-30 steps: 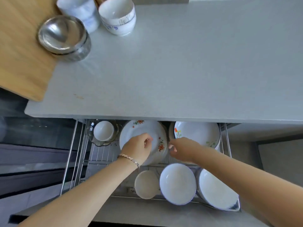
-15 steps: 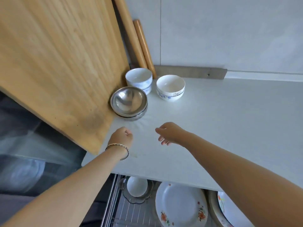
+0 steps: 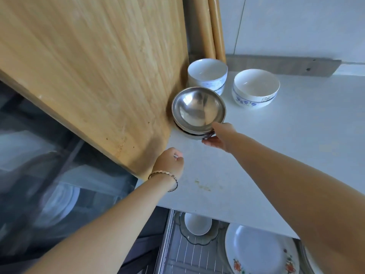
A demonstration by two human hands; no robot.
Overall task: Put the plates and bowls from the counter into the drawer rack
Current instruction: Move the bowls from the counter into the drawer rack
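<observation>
A stack of steel bowls (image 3: 198, 108) stands on the white counter (image 3: 286, 145) beside the wooden board. My right hand (image 3: 220, 137) grips the near rim of the steel bowls, thumb on top and fingers under the edge. My left hand (image 3: 168, 162), loosely curled and holding nothing, hovers over the counter's left edge. Behind stand stacked white bowls (image 3: 207, 75) and a blue-patterned white bowl (image 3: 255, 88). Below, the open drawer rack (image 3: 177, 252) holds a flowered plate (image 3: 258, 252) and a small white cup on a glass dish (image 3: 197, 226).
A large wooden cutting board (image 3: 94, 66) leans across the left. Two wooden rolling pins (image 3: 209, 26) stand in the back corner against the wall. A small yellowish stain (image 3: 203, 185) marks the counter near the front edge.
Both hands rose from the drawer rack to the counter. My right hand reached forward and took hold of the steel bowls' rim; my left hand stayed near the board's edge.
</observation>
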